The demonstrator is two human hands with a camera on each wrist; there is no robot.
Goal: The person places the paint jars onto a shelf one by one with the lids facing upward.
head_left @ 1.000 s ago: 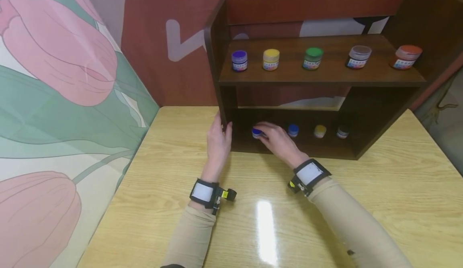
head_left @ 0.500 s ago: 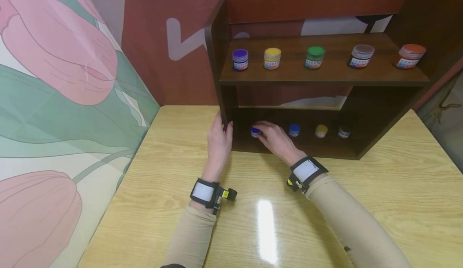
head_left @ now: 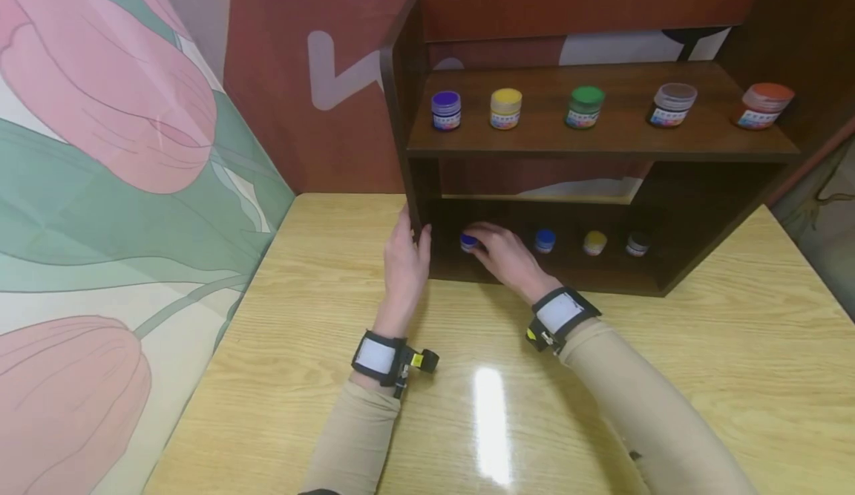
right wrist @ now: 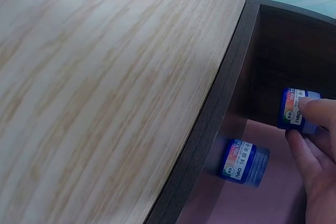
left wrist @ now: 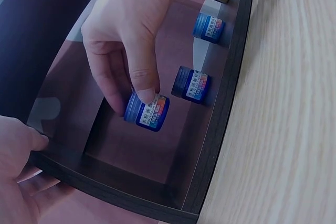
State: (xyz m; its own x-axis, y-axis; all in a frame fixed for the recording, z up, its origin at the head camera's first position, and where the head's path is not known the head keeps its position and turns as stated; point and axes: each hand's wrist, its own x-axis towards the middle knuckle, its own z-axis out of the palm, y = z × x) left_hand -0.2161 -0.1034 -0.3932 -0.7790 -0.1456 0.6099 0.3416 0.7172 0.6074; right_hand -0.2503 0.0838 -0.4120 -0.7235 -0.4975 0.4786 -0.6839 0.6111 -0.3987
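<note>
My right hand (head_left: 504, 254) pinches a small blue paint jar (left wrist: 148, 113) between thumb and fingers, inside the lower compartment of a dark wooden shelf (head_left: 601, 155). The held jar looks raised off the compartment floor. In the right wrist view a second blue jar (right wrist: 244, 162) stands close by; in the head view my right hand hides it. My left hand (head_left: 405, 261) holds the shelf's left side panel, with the thumb at its front edge and the fingers on the outer side.
Farther right in the lower compartment stand a blue jar (head_left: 544, 240), a yellow jar (head_left: 594, 243) and a dark jar (head_left: 637, 243). Purple (head_left: 446, 111), yellow (head_left: 505, 109), green (head_left: 585, 107), dark (head_left: 671, 105) and red jars (head_left: 764, 106) line the upper board. A wooden table (head_left: 320, 257) bears the shelf.
My right hand has shifted slightly left with the blue paint jar, nearer the shelf's left side panel. My left hand stays on that panel.
</note>
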